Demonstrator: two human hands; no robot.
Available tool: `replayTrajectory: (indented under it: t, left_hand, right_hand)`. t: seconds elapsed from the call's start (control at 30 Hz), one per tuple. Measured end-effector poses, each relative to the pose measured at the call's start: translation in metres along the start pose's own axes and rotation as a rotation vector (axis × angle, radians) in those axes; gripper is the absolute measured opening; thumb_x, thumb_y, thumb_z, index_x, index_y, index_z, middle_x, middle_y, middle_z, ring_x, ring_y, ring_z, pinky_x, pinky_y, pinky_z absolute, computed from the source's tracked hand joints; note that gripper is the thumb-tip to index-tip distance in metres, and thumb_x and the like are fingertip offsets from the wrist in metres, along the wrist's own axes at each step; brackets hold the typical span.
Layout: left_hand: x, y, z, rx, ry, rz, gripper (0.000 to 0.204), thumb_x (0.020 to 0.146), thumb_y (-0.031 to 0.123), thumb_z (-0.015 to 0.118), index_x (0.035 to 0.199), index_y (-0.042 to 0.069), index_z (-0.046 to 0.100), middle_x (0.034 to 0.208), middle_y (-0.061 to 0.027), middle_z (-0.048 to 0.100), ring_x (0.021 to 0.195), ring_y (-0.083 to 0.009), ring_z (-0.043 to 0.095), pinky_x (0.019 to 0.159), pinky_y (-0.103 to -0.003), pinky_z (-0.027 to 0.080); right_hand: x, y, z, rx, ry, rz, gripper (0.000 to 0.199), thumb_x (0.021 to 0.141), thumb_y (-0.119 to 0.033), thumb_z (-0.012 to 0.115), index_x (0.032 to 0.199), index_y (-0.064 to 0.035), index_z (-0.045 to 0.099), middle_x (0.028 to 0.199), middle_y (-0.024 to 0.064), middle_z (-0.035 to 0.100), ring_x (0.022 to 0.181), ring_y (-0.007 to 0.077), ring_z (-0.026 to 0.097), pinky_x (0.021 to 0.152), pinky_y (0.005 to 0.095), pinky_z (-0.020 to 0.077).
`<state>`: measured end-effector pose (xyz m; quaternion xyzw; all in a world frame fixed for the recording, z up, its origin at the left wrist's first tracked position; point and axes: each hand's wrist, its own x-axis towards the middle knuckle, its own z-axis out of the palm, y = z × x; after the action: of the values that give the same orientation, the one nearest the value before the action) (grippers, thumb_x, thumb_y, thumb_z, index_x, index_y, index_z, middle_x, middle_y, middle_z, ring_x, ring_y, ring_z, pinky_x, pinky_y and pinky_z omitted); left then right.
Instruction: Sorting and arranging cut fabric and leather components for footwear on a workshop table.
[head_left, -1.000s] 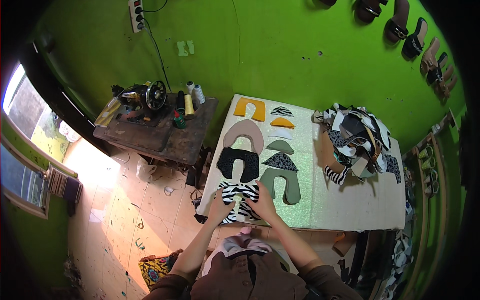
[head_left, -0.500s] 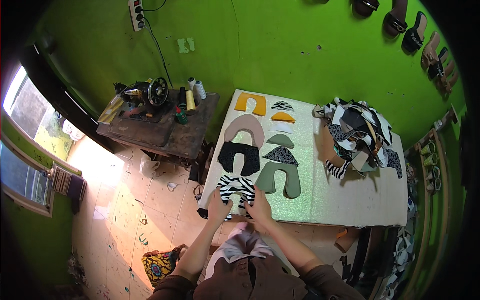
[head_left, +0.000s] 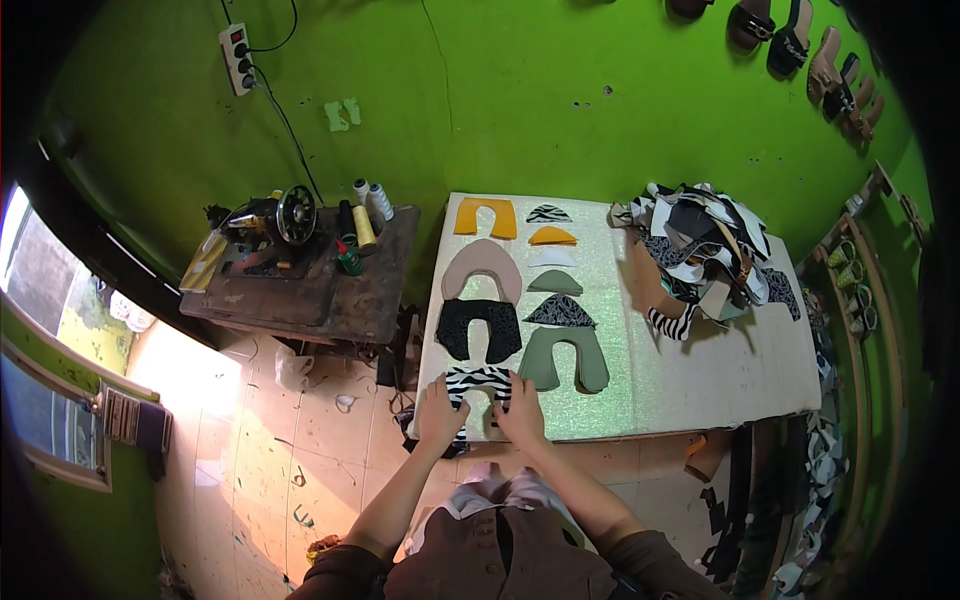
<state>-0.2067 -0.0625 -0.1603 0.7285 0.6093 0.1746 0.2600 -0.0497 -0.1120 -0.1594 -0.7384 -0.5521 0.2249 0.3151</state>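
A zebra-striped, arch-shaped cut piece lies at the near left edge of the white table. My left hand is closed on its left side and my right hand on its right side, thumbs inward. Just beyond sits a black patterned arch piece, then a pinkish-beige one and an orange one. To their right, a green arch stack lies below a column of small half-moon pieces: black patterned, green, white, orange and zebra-striped.
A heap of scraps covers the table's far right. At left stands a sewing machine on a worn wooden table with thread cones and a red-capped green bottle. Sandals hang on the green wall.
The whole view has shifted and tilted slightly. Both hands keep their hold on the zebra-striped piece, and the laid-out pieces keep their arrangement.
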Motion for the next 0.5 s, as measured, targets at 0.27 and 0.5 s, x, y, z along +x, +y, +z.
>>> replayTrajectory:
  t: [0.27,0.5]
  left_hand:
    - [0.014,-0.015,-0.003,0.091,-0.049,0.068,0.071,0.073,0.021,0.065,0.13,-0.007,0.033,0.111,-0.0228,0.045,0.106,-0.0358,0.047,0.091,-0.039,0.042]
    - [0.024,-0.015,-0.004,0.052,-0.037,0.156,0.068,0.075,0.019,0.066,0.129,-0.006,0.032,0.113,-0.0252,0.042,0.108,-0.038,0.043,0.093,-0.041,0.039]
  right_hand:
    - [0.003,0.001,0.028,-0.129,0.122,-0.08,0.059,0.074,-0.01,0.065,0.126,0.0003,0.041,0.105,0.0213,0.046,0.098,0.0377,0.049,0.081,0.0415,0.0455]
    - [0.012,0.003,0.036,-0.185,0.163,-0.101,0.058,0.075,-0.012,0.065,0.125,0.0029,0.041,0.105,0.0219,0.046,0.098,0.0379,0.048,0.082,0.0423,0.045]
